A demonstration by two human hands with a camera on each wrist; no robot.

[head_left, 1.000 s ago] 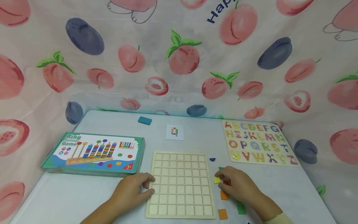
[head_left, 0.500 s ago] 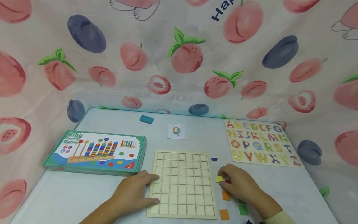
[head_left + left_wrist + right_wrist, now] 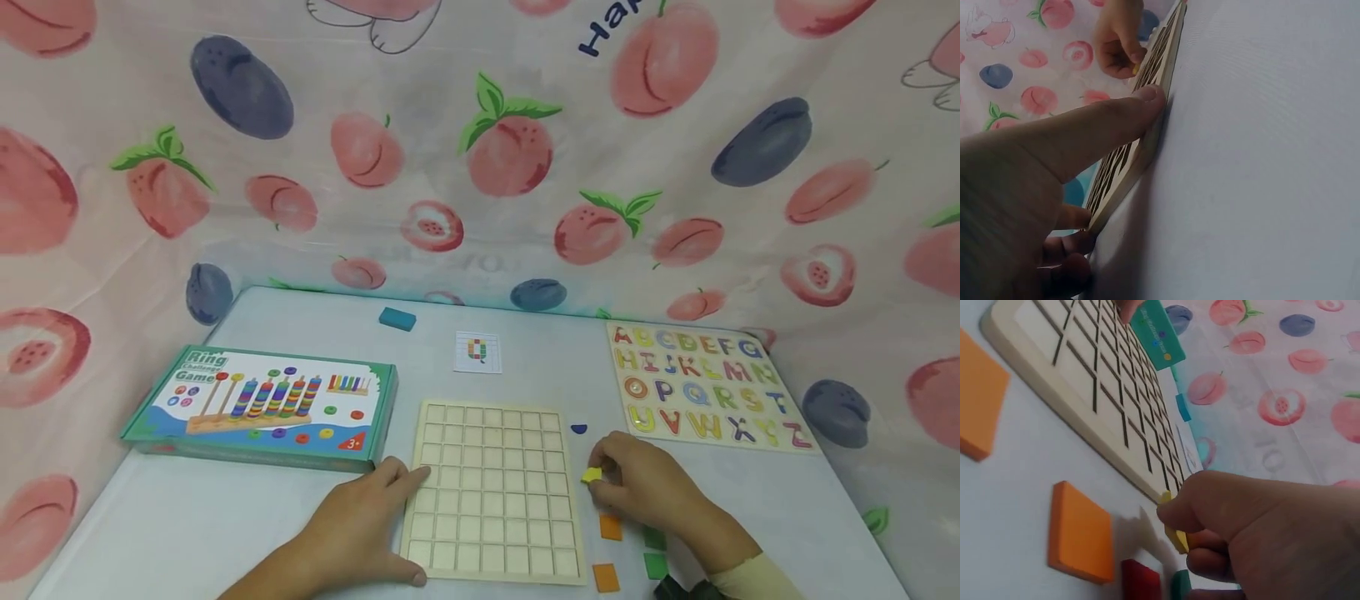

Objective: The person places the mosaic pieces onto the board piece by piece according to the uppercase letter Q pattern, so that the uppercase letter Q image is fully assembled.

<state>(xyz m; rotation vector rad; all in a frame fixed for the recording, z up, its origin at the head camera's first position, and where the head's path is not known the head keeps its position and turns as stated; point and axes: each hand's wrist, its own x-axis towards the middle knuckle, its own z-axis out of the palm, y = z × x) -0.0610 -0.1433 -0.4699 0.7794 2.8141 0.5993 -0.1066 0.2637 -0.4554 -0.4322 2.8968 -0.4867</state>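
Note:
A wooden grid board (image 3: 491, 492) lies flat at the middle of the table, its visible squares bare. My left hand (image 3: 360, 525) rests along its left edge, thumb and fingers spread; in the left wrist view the thumb (image 3: 1110, 122) lies against the board's side. Just right of the board, my right hand (image 3: 648, 483) pinches a yellow square tile (image 3: 591, 475), which stands tilted between thumb and fingers in the right wrist view. Orange tiles (image 3: 611, 527) lie just below that hand. A red tile (image 3: 1141, 581) and a green one (image 3: 1180, 584) show partly beneath it.
Behind the board lies a card (image 3: 477, 352) with a coloured-square pattern, near a teal block (image 3: 397, 319). A Ring Challenge Game box (image 3: 262, 408) is at left, an alphabet board (image 3: 708, 383) at right. A dark blue half-round piece (image 3: 578, 429) and green tiles (image 3: 656, 567) lie nearby.
My right hand has taken the yellow tile between thumb and fingers and tilted it up. My left hand's thumb has slid down toward the board's lower left corner, spreading the hand wider.

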